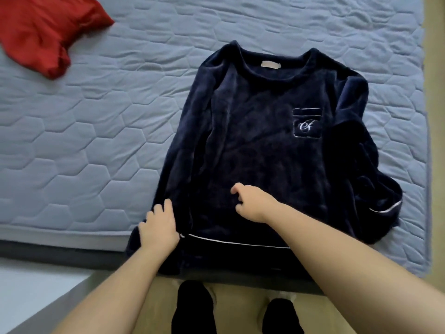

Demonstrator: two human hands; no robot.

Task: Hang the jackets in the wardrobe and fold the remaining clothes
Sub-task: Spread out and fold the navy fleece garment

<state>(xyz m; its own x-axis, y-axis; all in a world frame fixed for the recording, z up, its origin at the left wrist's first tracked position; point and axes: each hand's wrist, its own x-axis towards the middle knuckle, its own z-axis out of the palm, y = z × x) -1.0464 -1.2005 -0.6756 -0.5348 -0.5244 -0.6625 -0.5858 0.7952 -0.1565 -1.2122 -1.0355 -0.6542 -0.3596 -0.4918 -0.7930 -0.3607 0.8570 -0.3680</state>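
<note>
A navy velvet sweater lies face up on the quilted blue-grey mattress, collar away from me, with a white-stitched chest pocket at the right. Its hem with white piping hangs over the bed's near edge. The right sleeve is bunched at the sweater's right side. My left hand rests on the lower left corner of the sweater, over the folded-in left sleeve, fingers fairly straight. My right hand lies on the lower middle of the front with its fingers curled, seeming to pinch the fabric.
A red garment lies crumpled at the mattress's far left corner. The bed's right edge meets a tan floor. My two feet in black socks stand on the tan floor just below the bed's near edge.
</note>
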